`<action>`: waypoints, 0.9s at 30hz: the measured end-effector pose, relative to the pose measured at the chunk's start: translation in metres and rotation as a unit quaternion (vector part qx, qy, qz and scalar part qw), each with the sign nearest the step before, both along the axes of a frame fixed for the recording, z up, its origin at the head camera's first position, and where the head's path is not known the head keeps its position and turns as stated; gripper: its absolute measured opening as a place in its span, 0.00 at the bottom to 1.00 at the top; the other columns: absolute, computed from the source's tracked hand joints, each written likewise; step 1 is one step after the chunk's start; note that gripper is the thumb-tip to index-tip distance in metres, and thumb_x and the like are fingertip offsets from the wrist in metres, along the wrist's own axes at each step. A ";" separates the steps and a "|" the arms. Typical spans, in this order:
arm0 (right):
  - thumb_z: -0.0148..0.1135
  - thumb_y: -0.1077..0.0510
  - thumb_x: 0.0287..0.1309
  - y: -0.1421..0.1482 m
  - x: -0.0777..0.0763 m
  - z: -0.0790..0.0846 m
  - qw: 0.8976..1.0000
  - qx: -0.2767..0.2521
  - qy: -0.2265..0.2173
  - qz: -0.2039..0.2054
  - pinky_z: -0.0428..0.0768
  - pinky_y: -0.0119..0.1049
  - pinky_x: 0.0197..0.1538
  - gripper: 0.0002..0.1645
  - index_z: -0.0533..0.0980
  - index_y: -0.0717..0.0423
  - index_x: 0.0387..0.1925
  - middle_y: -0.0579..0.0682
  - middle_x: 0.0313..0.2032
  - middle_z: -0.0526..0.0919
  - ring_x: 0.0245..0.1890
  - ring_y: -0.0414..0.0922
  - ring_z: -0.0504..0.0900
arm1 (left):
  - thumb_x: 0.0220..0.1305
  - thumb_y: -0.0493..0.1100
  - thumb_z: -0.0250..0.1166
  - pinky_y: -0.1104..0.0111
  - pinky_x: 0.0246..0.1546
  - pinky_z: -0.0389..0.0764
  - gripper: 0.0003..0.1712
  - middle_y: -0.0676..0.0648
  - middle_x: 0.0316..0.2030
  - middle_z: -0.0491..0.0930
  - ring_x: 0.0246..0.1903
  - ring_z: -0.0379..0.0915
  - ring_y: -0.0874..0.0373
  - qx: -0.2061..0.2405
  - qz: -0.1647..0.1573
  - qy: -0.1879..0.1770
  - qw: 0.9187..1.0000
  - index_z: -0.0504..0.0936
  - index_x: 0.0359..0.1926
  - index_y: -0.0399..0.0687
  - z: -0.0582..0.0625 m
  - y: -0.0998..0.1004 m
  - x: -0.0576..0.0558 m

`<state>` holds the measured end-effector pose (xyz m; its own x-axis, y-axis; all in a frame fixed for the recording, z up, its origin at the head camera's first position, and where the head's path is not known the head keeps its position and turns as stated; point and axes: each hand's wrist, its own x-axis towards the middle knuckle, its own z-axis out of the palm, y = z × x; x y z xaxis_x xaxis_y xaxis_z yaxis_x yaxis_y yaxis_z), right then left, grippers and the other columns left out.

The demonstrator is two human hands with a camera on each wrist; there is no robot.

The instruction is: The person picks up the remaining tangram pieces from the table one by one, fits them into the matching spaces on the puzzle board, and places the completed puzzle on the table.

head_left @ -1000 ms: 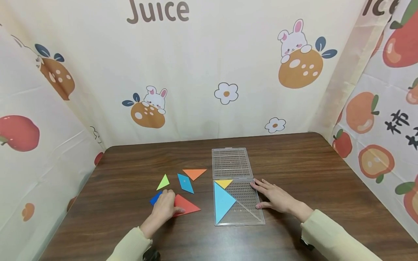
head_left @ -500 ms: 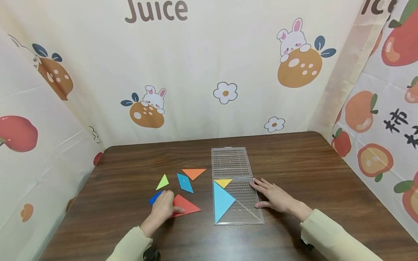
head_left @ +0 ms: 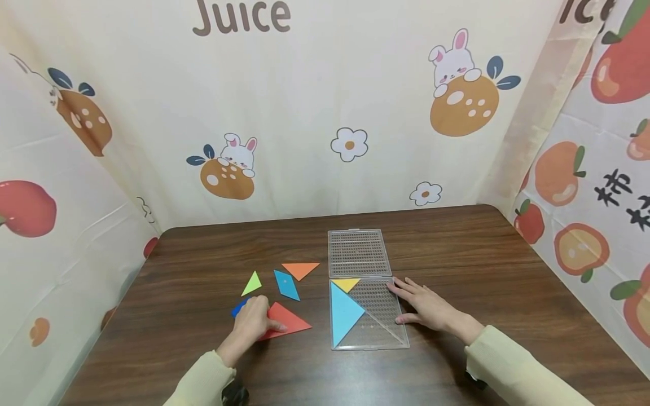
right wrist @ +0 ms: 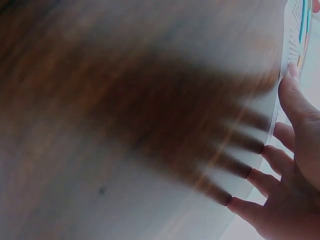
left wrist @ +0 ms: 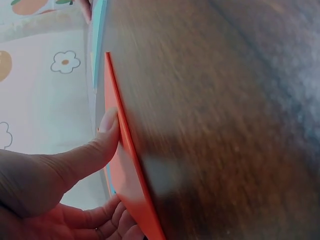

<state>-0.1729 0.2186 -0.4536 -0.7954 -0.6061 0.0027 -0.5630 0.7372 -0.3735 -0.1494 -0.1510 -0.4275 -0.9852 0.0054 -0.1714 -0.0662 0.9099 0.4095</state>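
Note:
A red tangram triangle (head_left: pixel 291 323) lies left of the clear case. My left hand (head_left: pixel 253 319) grips it by its left part, and in the left wrist view the thumb (left wrist: pixel 108 121) lies across the red triangle (left wrist: pixel 127 172) with the other fingers curled at its far edge. A dark blue piece (head_left: pixel 238 308) shows partly from behind that hand. My right hand (head_left: pixel 425 305) rests with spread fingers at the right edge of the open clear case (head_left: pixel 363 337). Inside the case's near half sit a large light-blue triangle (head_left: pixel 344 314) and a small yellow triangle (head_left: pixel 346 284).
Beyond the left hand lie a lime-green triangle (head_left: pixel 252 283), a blue parallelogram (head_left: pixel 286 286) and an orange triangle (head_left: pixel 302 270). The gridded lid (head_left: pixel 358 254) is laid back behind the case. Printed curtains (head_left: pixel 304 84) stand around the wooden table (head_left: pixel 447 237).
The red triangle's near-left corner has slid slightly toward the left hand and turned a little. The right hand stays at the case. The head view has drifted slightly.

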 end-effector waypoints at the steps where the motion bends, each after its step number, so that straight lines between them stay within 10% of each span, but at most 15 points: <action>1: 0.60 0.43 0.48 0.000 0.000 0.000 1.000 0.000 -0.001 0.000 0.58 0.65 0.50 0.44 0.59 0.60 0.62 0.62 0.62 0.57 0.60 0.63 0.54 | 0.32 0.49 0.76 0.73 0.15 0.53 0.24 0.50 0.09 0.56 0.13 0.52 0.60 0.003 0.001 0.001 1.000 0.69 0.11 0.42 0.000 0.000 0.000; 10: 0.60 0.44 0.48 -0.001 0.000 0.001 1.000 0.001 -0.001 0.005 0.58 0.66 0.49 0.44 0.59 0.60 0.62 0.62 0.62 0.56 0.60 0.64 0.54 | 0.31 0.49 0.76 0.73 0.13 0.49 0.25 0.53 0.10 0.49 0.12 0.45 0.62 0.033 0.013 0.003 0.999 0.68 0.07 0.42 0.000 -0.005 -0.002; 27: 0.60 0.44 0.48 -0.001 -0.001 0.001 1.000 0.002 -0.003 0.005 0.58 0.65 0.50 0.44 0.58 0.59 0.63 0.61 0.63 0.56 0.61 0.63 0.53 | 0.35 0.42 0.76 0.68 0.22 0.70 0.20 0.49 0.16 0.71 0.21 0.64 0.57 0.093 0.039 0.016 0.995 0.77 0.27 0.35 0.001 -0.019 -0.006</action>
<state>-0.1738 0.2178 -0.4524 -0.7898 -0.6134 -0.0052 -0.5675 0.7339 -0.3733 -0.1555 -0.1703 -0.4264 -0.9888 -0.0434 -0.1430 -0.1186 0.8103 0.5739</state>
